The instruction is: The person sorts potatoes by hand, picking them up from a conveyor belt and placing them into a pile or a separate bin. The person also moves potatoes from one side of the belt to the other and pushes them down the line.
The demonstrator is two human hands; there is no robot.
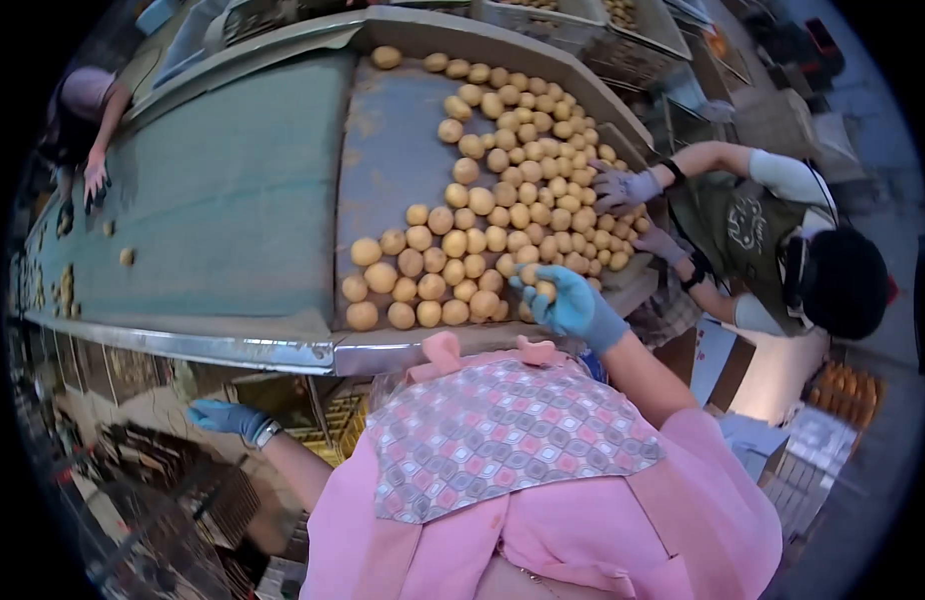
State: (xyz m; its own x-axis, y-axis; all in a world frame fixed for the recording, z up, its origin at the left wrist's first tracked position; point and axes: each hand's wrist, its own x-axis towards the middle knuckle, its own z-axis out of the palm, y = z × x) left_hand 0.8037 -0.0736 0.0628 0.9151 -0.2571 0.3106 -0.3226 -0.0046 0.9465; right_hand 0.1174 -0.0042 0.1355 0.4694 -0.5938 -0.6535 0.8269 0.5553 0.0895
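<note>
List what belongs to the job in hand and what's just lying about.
Job in hand:
- potatoes
- gloved right hand, holding some
- grey surface beneath them
- green belt

Seemingly just lying about:
- yellow crate
- blue container

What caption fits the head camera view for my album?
Blue-gloved right hand holding round produce at a loaded table, left hand beyond its edge, another person's gloved hands among the pile.
</note>
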